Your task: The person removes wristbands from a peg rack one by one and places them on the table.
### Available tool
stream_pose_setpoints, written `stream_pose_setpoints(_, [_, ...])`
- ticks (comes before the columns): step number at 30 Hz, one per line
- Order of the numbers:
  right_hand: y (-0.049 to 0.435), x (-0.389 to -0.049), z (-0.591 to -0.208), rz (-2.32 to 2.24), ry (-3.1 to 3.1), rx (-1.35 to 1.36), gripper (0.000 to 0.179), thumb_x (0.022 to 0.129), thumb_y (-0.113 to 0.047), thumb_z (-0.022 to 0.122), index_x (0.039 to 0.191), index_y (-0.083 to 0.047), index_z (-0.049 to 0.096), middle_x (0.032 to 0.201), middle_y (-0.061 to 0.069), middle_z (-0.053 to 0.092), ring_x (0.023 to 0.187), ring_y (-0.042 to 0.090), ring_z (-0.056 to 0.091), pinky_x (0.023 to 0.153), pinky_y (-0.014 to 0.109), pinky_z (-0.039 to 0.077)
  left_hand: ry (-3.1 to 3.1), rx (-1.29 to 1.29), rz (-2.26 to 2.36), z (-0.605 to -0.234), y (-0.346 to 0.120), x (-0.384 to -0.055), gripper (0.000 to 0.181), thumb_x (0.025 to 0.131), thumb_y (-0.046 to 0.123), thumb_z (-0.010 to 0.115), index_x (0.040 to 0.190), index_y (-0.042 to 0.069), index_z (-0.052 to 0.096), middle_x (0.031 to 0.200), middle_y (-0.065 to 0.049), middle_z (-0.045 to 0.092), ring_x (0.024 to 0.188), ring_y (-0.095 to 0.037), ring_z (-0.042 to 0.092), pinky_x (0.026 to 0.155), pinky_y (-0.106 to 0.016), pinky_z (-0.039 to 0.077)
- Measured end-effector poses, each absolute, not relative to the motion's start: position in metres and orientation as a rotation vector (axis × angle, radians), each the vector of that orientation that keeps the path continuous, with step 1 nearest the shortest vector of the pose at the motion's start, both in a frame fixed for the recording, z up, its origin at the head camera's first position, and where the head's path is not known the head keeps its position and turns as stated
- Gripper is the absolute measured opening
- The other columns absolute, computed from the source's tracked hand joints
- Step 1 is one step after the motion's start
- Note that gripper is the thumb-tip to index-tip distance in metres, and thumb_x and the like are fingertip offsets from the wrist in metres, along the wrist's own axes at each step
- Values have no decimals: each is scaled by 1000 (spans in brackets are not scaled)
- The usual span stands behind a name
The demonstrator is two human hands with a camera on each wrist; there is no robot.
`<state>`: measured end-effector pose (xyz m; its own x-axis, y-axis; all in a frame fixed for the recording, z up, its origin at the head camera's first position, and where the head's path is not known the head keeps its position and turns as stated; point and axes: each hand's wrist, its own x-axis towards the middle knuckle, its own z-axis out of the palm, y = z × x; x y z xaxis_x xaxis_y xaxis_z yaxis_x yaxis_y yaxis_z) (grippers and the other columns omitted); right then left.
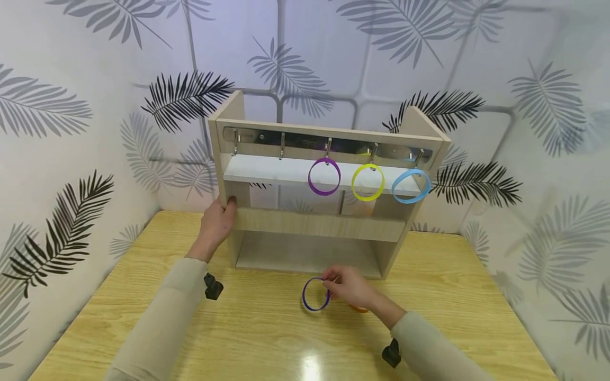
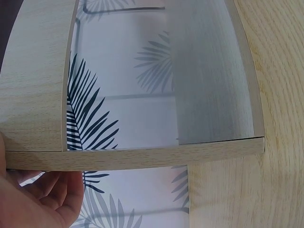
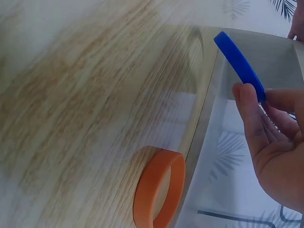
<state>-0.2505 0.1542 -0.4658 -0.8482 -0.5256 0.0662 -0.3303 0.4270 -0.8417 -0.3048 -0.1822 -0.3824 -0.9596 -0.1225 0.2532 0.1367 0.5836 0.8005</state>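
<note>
Between thumb and fingers, my right hand (image 1: 351,288) pinches a blue wristband (image 3: 241,66), raised in front of the shelf's base. Below that hand an orange wristband (image 3: 159,190) rests on the table; the head view shows only a sliver of it. My left hand (image 1: 218,219) grips the left side panel of the wooden shelf (image 1: 319,221), its thumb on the front edge. Along the shelf's top runs a metal rail with several hooks. Purple (image 1: 311,182), yellow (image 1: 353,186) and light blue (image 1: 411,201) wristbands hang from the middle and right hooks; the two left hooks hold nothing.
The shelf stands on a wood-grain table (image 1: 267,338) close to a wall (image 1: 305,47) papered with leaf prints. A white inner shelf board (image 1: 276,165) lies behind the hooks.
</note>
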Motion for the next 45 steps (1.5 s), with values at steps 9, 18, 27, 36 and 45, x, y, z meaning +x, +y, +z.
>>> stream_pose_setpoints(9, [145,-258,-468,-1179,2530,-811,13,93,1,54,102,7,61,90,19,64,68,23,64,56,30,53,-2534,0,-1303,-384,-182,-306,59,99,45,26,135,2,45,122,-27,54,101,-40,55,83,-54,44])
stream_pose_setpoints(18, [137,-264,-470,-1023,2524,-878,13,89,4,56,101,6,60,84,16,66,60,19,62,52,25,50,-2539,5,-1301,-384,-182,-308,61,99,47,26,136,2,44,125,-27,52,104,-41,54,84,-55,43])
stream_pose_setpoints(27, [135,-269,-472,-962,2512,-865,20,86,6,57,106,8,60,89,19,67,63,20,64,54,26,51,-2540,1,-1307,-382,-182,-307,60,99,47,26,136,3,44,125,-27,52,102,-40,54,83,-54,44])
stream_pose_setpoints(36, [135,-267,-471,-781,2622,-960,16,84,1,64,100,2,65,92,12,69,84,22,65,69,29,51,-2534,16,-1310,-383,-182,-306,60,99,47,27,135,3,44,122,-28,54,99,-39,55,80,-53,45])
stream_pose_setpoints(45, [143,-258,-448,-718,2731,-1029,22,88,-4,62,108,4,65,98,13,68,86,22,66,70,30,52,-2526,24,-1306,-383,-182,-306,60,99,46,28,137,3,44,124,-28,53,103,-40,55,83,-54,44])
